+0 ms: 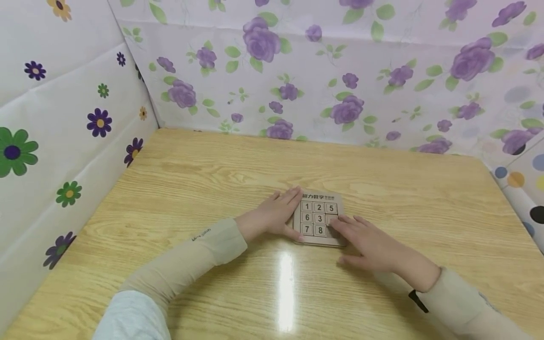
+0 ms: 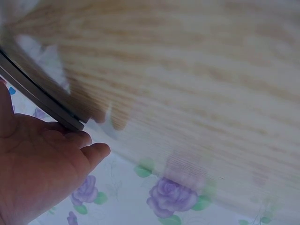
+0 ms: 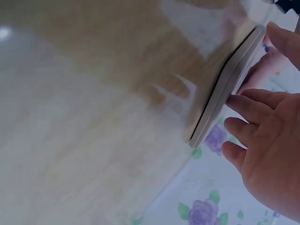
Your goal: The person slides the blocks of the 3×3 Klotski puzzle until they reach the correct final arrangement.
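A number sliding puzzle (image 1: 318,241) with a light frame and dark Chinese lettering along its top lies flat on the table. Tiles 1, 2 and 5 make its top row; 6 and 3 are below, then 7 and 8. Along its left side rests my left hand (image 1: 277,212), fingers stretched toward the top corner, thumb at the lower left corner. My right hand (image 1: 374,245) reaches in from the right, its fingertips on the right column's middle square and covering part of it. The right thumb points left, off the puzzle. In both wrist views, fingertips meet the puzzle's edge (image 3: 225,89).
The wood-grain table (image 1: 204,165) spreads around the puzzle. Behind it hangs a cloth (image 1: 306,61) with purple roses, and a flowered white sheet (image 1: 46,118) borders the left. A bright reflection lies on the table in front of the puzzle.
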`<action>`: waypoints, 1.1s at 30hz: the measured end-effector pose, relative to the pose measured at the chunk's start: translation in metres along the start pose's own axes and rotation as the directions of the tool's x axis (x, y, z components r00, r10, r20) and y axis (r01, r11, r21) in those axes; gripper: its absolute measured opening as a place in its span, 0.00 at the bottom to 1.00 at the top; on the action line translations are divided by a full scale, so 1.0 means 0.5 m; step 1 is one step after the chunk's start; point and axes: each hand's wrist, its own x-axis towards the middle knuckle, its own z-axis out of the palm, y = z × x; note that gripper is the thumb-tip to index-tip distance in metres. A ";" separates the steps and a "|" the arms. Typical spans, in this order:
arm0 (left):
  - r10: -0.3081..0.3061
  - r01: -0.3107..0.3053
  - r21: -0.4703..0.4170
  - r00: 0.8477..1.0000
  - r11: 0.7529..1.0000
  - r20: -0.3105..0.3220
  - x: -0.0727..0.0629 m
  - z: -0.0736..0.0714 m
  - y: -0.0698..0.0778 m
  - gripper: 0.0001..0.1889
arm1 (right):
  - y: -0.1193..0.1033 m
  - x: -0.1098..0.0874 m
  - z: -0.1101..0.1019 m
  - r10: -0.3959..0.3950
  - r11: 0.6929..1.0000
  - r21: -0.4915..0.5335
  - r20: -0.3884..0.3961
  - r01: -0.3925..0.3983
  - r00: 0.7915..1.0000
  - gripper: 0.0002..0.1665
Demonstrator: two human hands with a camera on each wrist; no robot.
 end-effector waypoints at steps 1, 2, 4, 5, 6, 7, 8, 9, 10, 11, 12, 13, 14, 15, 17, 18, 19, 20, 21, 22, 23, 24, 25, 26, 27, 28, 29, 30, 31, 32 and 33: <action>-0.001 0.001 0.002 1.000 1.000 0.001 0.000 0.001 -0.001 0.65 | 0.002 0.004 -0.001 0.004 1.000 -0.003 0.003 -0.004 1.000 0.45; -0.001 0.001 0.005 1.000 1.000 -0.003 0.001 0.002 -0.002 0.65 | 0.002 0.008 -0.003 0.010 1.000 -0.004 0.008 -0.010 1.000 0.45; 0.001 -0.001 0.010 1.000 1.000 -0.008 0.001 0.003 -0.003 0.65 | 0.000 0.013 -0.006 0.005 1.000 -0.007 0.009 -0.005 1.000 0.44; 0.003 -0.002 0.012 1.000 1.000 -0.010 0.002 0.004 -0.003 0.65 | -0.003 0.015 -0.007 0.000 1.000 -0.009 0.010 0.000 1.000 0.44; 0.003 -0.003 0.014 1.000 1.000 -0.012 0.003 0.004 -0.003 0.65 | -0.008 0.017 -0.008 -0.006 1.000 -0.009 0.009 0.006 1.000 0.45; 0.002 -0.002 0.016 1.000 1.000 -0.011 0.004 0.004 -0.004 0.65 | -0.013 0.019 -0.008 -0.018 1.000 -0.011 0.010 0.018 1.000 0.45; 0.001 -0.001 0.017 1.000 1.000 -0.012 0.004 0.004 -0.004 0.65 | -0.018 0.021 -0.007 -0.030 0.999 -0.012 0.016 0.030 0.999 0.45; 0.000 0.000 0.017 1.000 1.000 -0.012 0.005 0.004 -0.004 0.65 | -0.023 0.023 -0.006 -0.043 0.999 -0.013 0.023 0.044 0.999 0.45; -0.001 0.001 0.016 1.000 1.000 -0.012 0.005 0.004 -0.004 0.65 | -0.028 0.025 -0.005 -0.053 0.999 -0.011 0.033 0.053 0.998 0.45; -0.001 0.001 0.019 1.000 1.000 -0.011 0.005 0.004 -0.004 0.65 | -0.032 0.026 -0.003 -0.062 0.998 -0.012 0.044 0.062 0.997 0.44; 0.000 0.001 0.018 1.000 1.000 -0.012 0.005 0.004 -0.004 0.65 | -0.036 0.026 -0.002 -0.067 0.998 -0.011 0.054 0.068 0.996 0.44; 0.000 0.001 0.018 1.000 1.000 -0.011 0.005 0.004 -0.004 0.65 | -0.038 0.026 -0.001 -0.072 0.997 -0.010 0.062 0.073 0.995 0.44; 0.000 0.000 0.018 1.000 1.000 -0.011 0.005 0.004 -0.003 0.65 | -0.040 0.026 0.001 -0.071 0.997 -0.007 0.068 0.072 0.995 0.43; 0.000 0.000 0.016 1.000 1.000 -0.011 0.004 0.004 -0.003 0.65 | -0.040 0.025 0.001 -0.070 0.998 -0.003 0.067 0.071 0.995 0.43; -0.003 0.003 0.015 1.000 1.000 -0.010 0.003 0.004 -0.003 0.65 | -0.038 0.021 0.002 -0.055 0.998 0.009 0.067 0.055 0.996 0.44; -0.004 0.004 0.010 1.000 1.000 -0.010 0.003 0.004 -0.003 0.65 | -0.035 0.017 0.002 -0.047 0.999 0.016 0.064 0.046 0.997 0.44; -0.006 0.006 0.010 1.000 1.000 -0.008 0.003 0.004 -0.003 0.66 | -0.032 0.014 0.002 -0.041 0.999 0.019 0.059 0.040 0.997 0.44; -0.007 0.007 0.009 1.000 1.000 -0.007 0.002 0.003 -0.002 0.66 | -0.029 0.010 0.001 -0.035 0.999 0.026 0.053 0.034 0.998 0.44; -0.008 0.008 0.007 1.000 1.000 -0.005 0.002 0.003 -0.002 0.66 | -0.026 0.006 -0.001 -0.032 0.999 0.026 0.046 0.031 0.998 0.44; -0.008 0.008 0.007 1.000 1.000 -0.005 0.001 0.002 -0.002 0.65 | -0.024 0.002 -0.003 -0.029 0.999 0.026 0.042 0.027 0.999 0.44; -0.007 0.007 0.007 1.000 1.000 -0.003 0.001 0.002 -0.002 0.65 | -0.021 -0.003 -0.005 -0.028 0.999 0.021 0.036 0.028 0.999 0.43; -0.005 0.005 0.006 1.000 1.000 -0.003 0.001 0.001 -0.002 0.65 | -0.019 -0.006 -0.008 -0.029 0.999 0.016 0.026 0.029 0.999 0.43; -0.004 0.004 0.010 1.000 1.000 -0.001 0.001 0.001 -0.002 0.65 | -0.017 -0.009 -0.010 -0.030 1.000 0.009 0.022 0.029 0.999 0.42; -0.002 0.002 0.011 1.000 1.000 -0.002 0.001 0.000 -0.002 0.65 | -0.016 -0.011 -0.012 -0.030 1.000 0.002 0.021 0.030 0.999 0.42; -0.001 0.001 0.011 1.000 1.000 -0.002 0.001 0.000 -0.002 0.65 | -0.016 -0.012 -0.014 -0.032 0.999 -0.007 0.022 0.032 0.999 0.41; 0.000 0.000 0.011 1.000 1.000 -0.003 0.001 0.000 -0.002 0.65 | -0.017 -0.011 -0.016 -0.032 0.999 -0.011 0.025 0.033 0.999 0.41; 0.000 0.000 0.012 1.000 1.000 -0.004 0.001 0.000 -0.002 0.65 | -0.017 -0.009 -0.015 -0.032 0.999 -0.015 0.028 0.032 0.999 0.42; 0.000 0.000 0.012 1.000 1.000 -0.005 0.001 0.000 -0.002 0.65 | -0.019 -0.006 -0.013 -0.036 0.999 -0.015 0.030 0.036 0.999 0.42; -0.001 0.001 0.014 1.000 1.000 -0.004 0.001 0.000 -0.002 0.65 | -0.022 -0.002 -0.011 -0.040 0.999 -0.016 0.038 0.041 0.998 0.42; 0.001 -0.001 0.013 1.000 1.000 -0.007 0.001 0.001 -0.002 0.65 | -0.025 0.004 -0.009 -0.050 0.999 -0.017 0.042 0.050 0.998 0.43; 0.000 0.000 0.011 1.000 1.000 -0.006 0.001 0.001 -0.001 0.65 | -0.029 0.010 -0.005 -0.061 0.998 -0.017 0.045 0.062 0.997 0.43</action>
